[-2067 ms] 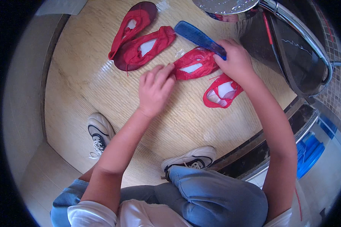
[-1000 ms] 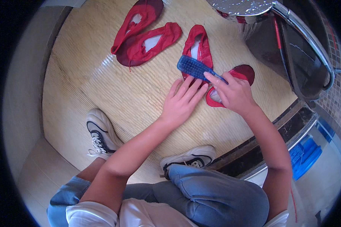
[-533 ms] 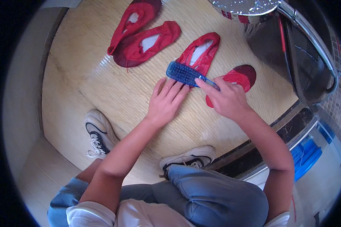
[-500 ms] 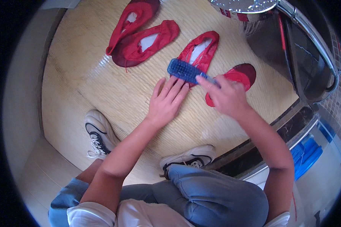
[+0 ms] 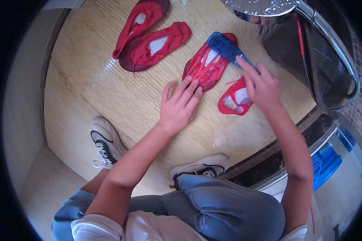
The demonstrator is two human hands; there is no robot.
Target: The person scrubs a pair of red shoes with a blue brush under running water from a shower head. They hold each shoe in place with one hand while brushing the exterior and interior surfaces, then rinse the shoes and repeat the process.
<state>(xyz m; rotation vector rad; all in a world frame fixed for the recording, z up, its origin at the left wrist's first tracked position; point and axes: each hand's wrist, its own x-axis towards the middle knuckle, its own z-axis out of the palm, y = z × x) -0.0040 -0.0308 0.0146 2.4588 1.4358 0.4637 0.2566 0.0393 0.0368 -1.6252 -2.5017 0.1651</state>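
Just beyond the left hand [image 5: 179,105] lies a red shoe [image 5: 207,72], slanting from near left to far right on the floor [image 5: 132,100]. From my seat it looks like thin cloth, so I judge it light and soft, with little to crush or break. A sheen on it and on the floor suggests wet, so I'd expect it to slide if pushed from one end only. For a hold, I'd pin the near end flat or pinch the rim of the opening (the straps across it look too stretchy to trust). The brush [image 5: 226,47] seems much stiffer, glossy like hard plastic, and I'd grip it by the handle.

Against the hands, the shoe sits far and a little right of the left one, whose fingers are spread with their tips touching its near end. To its right, the right hand [image 5: 264,86], somewhat blurred, is closed round the brush's handle, forefinger stretched along it. The brush's head overlaps the shoe's far right part; how hard it presses I can't tell. A second shoe [image 5: 234,99] lies nearer and to the right, partly hidden by the right hand, and a pair [image 5: 142,45] rests far left.
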